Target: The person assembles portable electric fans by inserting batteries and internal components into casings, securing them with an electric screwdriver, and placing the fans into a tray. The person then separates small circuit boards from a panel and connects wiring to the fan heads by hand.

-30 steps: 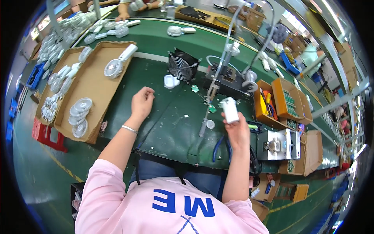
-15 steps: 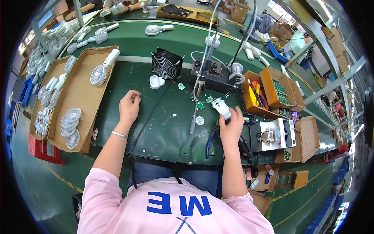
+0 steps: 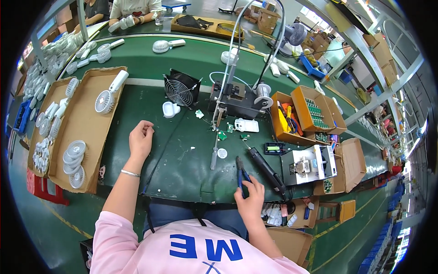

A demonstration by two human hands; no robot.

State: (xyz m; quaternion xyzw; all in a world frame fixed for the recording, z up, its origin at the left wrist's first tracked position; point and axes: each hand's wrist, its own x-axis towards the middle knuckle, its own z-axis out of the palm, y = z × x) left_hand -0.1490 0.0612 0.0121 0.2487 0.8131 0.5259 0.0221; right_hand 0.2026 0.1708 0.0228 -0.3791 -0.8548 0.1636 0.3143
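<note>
My right hand (image 3: 250,197) is at the table's front edge, its thumb and fingers closed around the handles of blue-handled pliers (image 3: 240,171). The pliers' dark jaws point away from me. My left hand (image 3: 140,139) hovers over or rests on the green table, fingers curled together, with nothing visible in them. A white plastic casing (image 3: 246,125) lies flat near the soldering stand (image 3: 237,98), beside small green circuit boards (image 3: 222,135). Close by are a round white disc (image 3: 222,153) and a soldering iron (image 3: 267,170) with a black handle.
Cardboard trays (image 3: 93,132) with white fan parts stand at the left. A black cooling fan (image 3: 181,89) and a white cup-shaped part (image 3: 170,109) sit at the back. Boxes of tools and circuit boards (image 3: 315,109) and a white machine (image 3: 308,164) line the right. Co-workers sit across the conveyor.
My right hand has left the white casing, which now lies by the stand, and has come back toward me onto the pliers. Their handles have shifted. My left hand stays about where it was.
</note>
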